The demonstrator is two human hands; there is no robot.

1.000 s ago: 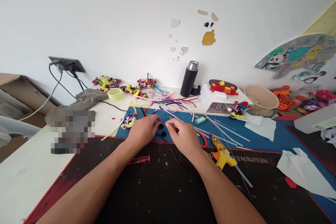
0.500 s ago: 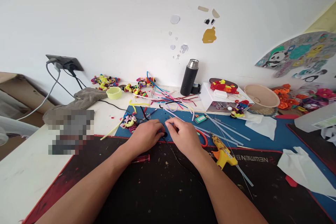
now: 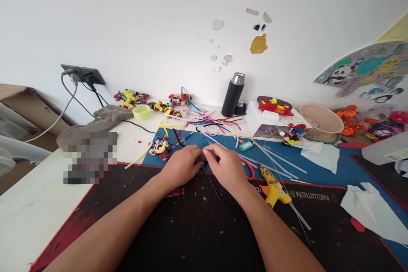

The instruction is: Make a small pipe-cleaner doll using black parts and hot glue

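Note:
My left hand (image 3: 183, 163) is closed over the blue mat, with its fingertips curled together. Beside it my right hand (image 3: 225, 165) pinches thumb against forefinger, its tips almost touching the left ones. A small dark piece shows between them, mostly hidden by the fingers; its kind cannot be made out. Left of my left hand lies a pipe-cleaner figure (image 3: 160, 148) in white, purple and dark red. A black pipe cleaner (image 3: 177, 137) lies just beyond that hand. Red-handled scissors (image 3: 250, 170) and a yellow glue gun (image 3: 276, 189) are right of my right hand.
Loose coloured pipe cleaners (image 3: 207, 119) lie behind the hands. A black thermos (image 3: 233, 95) stands by the wall, next to a white box (image 3: 255, 119). Clear glue sticks (image 3: 280, 159) and white paper (image 3: 372, 212) are on the right; a yellow tape roll (image 3: 142, 111) is at left.
The view has shifted slightly, so the scene sits a little further right. My hands have drawn closer together, and the dark piece between them is now more hidden.

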